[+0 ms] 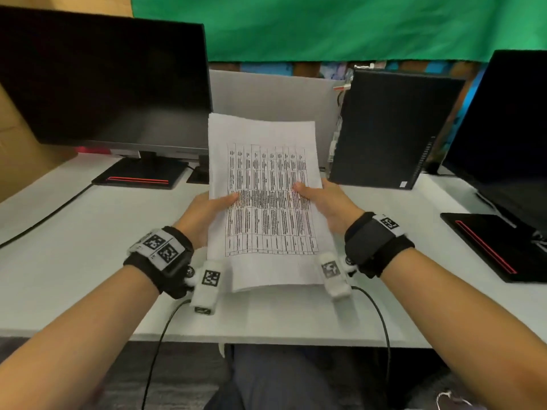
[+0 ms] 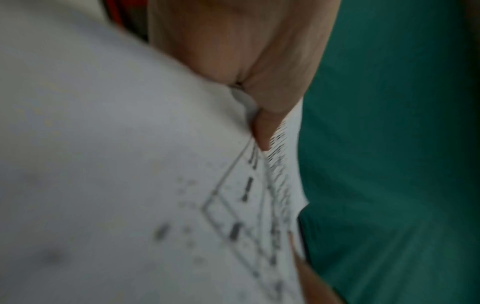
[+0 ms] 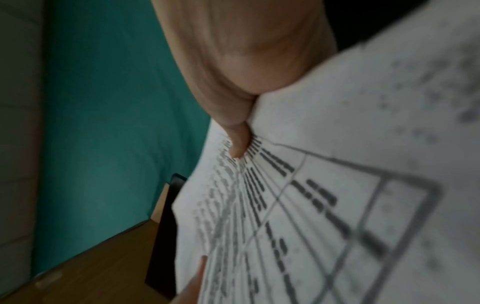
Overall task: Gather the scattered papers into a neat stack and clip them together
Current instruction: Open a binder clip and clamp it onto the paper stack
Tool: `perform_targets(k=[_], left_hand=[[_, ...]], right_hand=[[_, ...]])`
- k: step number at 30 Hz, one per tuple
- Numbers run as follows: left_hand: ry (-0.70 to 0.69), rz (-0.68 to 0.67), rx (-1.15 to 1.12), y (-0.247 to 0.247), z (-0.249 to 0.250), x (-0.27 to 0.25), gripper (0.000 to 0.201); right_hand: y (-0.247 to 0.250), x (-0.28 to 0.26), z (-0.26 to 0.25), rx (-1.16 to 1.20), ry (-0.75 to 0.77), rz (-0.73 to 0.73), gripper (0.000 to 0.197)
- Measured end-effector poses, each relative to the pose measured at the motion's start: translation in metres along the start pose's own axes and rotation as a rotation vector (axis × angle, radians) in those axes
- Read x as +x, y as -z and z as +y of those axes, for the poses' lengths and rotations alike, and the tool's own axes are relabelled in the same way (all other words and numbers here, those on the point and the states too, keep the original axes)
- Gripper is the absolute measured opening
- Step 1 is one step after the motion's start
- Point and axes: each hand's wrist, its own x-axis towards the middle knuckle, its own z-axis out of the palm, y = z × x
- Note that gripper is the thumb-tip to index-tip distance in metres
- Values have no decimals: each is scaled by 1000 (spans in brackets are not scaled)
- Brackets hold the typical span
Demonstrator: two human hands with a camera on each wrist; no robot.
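A stack of white papers (image 1: 266,179) with a printed table on the top sheet is held up above the white desk (image 1: 88,232). My left hand (image 1: 213,207) grips its left edge, thumb on the top sheet. My right hand (image 1: 316,196) grips the right edge the same way. The sheets' top edges are slightly uneven. In the left wrist view the thumb (image 2: 259,131) presses on the papers (image 2: 130,164). The right wrist view shows the thumb (image 3: 237,142) on the printed sheet (image 3: 337,205). No clip is in view.
A black monitor (image 1: 103,84) stands at the back left on a base with a red stripe (image 1: 139,177). A black computer tower (image 1: 387,128) stands at the back right, and a second monitor (image 1: 509,137) at the far right. A cable (image 1: 44,217) crosses the desk's left side.
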Motion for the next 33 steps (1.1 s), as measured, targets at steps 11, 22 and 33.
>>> perform_targets(k=[11,22,33], left_hand=[[406,86,25,25,-21,-14,26],[350,367,-47,18,-69,20,46],[-534,335,1042,-4,7,5,116]], right_hand=[[7,-10,9,148,-499,-350,22],[-44,-20,45,245,-416,-311,45],[-9,-8,25,-512,-56,-444,60]])
